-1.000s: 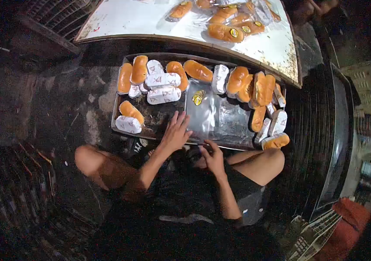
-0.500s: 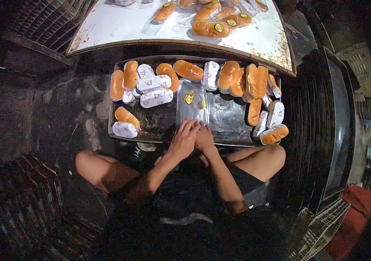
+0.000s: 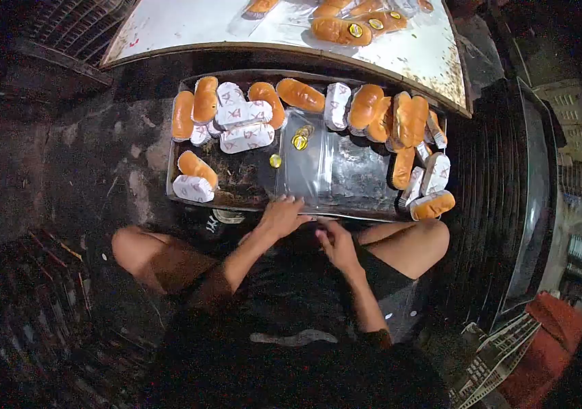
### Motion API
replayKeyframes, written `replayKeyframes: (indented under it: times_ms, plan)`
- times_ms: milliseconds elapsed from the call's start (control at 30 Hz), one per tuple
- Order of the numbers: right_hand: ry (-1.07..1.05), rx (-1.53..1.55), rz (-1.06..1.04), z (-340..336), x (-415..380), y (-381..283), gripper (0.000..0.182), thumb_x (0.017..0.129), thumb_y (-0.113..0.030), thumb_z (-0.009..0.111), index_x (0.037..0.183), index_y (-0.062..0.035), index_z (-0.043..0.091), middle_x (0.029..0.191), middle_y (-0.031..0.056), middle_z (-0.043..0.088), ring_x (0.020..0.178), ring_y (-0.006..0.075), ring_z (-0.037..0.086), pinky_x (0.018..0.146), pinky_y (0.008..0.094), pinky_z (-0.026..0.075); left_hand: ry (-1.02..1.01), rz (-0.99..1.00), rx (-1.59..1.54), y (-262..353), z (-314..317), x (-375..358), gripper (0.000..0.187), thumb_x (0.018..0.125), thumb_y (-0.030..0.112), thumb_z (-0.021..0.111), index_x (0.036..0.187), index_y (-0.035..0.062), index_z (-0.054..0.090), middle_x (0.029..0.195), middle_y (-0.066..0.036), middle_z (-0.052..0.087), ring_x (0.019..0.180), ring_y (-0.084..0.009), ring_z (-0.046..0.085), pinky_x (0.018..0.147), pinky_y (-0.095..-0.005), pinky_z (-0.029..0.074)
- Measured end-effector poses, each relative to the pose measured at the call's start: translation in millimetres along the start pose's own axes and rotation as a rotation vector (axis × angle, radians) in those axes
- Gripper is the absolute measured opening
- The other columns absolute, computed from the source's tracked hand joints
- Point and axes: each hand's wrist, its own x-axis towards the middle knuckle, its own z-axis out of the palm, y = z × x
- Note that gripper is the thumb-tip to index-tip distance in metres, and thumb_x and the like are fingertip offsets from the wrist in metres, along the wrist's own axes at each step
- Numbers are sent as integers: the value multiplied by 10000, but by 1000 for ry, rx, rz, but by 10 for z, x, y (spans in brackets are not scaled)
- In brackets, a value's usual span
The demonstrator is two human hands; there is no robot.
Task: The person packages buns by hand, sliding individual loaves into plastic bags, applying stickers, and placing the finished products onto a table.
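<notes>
A stack of clear plastic bags [image 3: 308,174] lies on the dark baking tray [image 3: 243,184]. My left hand [image 3: 282,217] rests at the tray's near rim by the lower left corner of the bags, its fingers stretched forward. My right hand [image 3: 337,245] is just off the near rim, over my lap, thumb and fingers apart with nothing visible in them. Several round yellow labels [image 3: 300,142] sit in a little pile on the bags. A single yellow label [image 3: 275,161] is at the bags' left edge.
Oblong buns in white paper cups, such as a bun [image 3: 195,168] at left and another bun [image 3: 433,204] at right, line the tray's sides and back. Beyond stands a white table [image 3: 188,27] with bagged, labelled buns [image 3: 342,31]. Stacked dark trays [image 3: 488,204] rise at right.
My hands were together on the bags' near end and are now apart, the right one drawn back toward my lap. One yellow label has shifted left to the bags' edge.
</notes>
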Motion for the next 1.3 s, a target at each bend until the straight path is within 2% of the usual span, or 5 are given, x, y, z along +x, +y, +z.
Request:
replayKeyframes:
  times_ms: [500,667,1000,1133,1300]
  plan:
    - [116,31,106,477,192,-500,161,839,-134,465,765,-20,377,659,145,537,594,298,545,564,368,430,231,-55,-638,-62,-339,-391,124,685,75,594,788,7,589,700,-95,563,676,-197,560,617,-280,432]
    - [-216,581,531,296,378,-707,396,837,-104,342,1229,-60,363,586,69,549,323,79,400,296,202,308,549,-119,-741,62,-412,-430,114,699,46,576,801,-3,592,722,-88,531,672,-190,533,604,-284,417]
    - [-349,1761,457,1025,870,-1029,468,870,-335,363,1247,-68,294,1248,104,369,1105,229,395,876,337,355,702,-258,-2307,-658,-461,-741,512,807,226,506,1251,93,290,1079,-87,480,995,-222,475,845,-370,390]
    - [155,-727,-423,1255,1547,-1087,429,762,-100,492,1172,-52,377,1137,138,426,1040,284,414,895,420,314,1213,-317,-2160,-1020,-733,-987,381,844,231,417,1193,82,375,1042,-99,479,1038,-237,440,878,-394,371]
    - [66,-1058,-874,1386,2729,-423,353,730,-158,480,1068,-69,435,1008,126,471,915,285,482,684,413,437,1052,142,-2383,-895,-995,-1088,506,738,286,491,1188,87,373,1132,-168,425,1090,-366,369,924,-555,269]
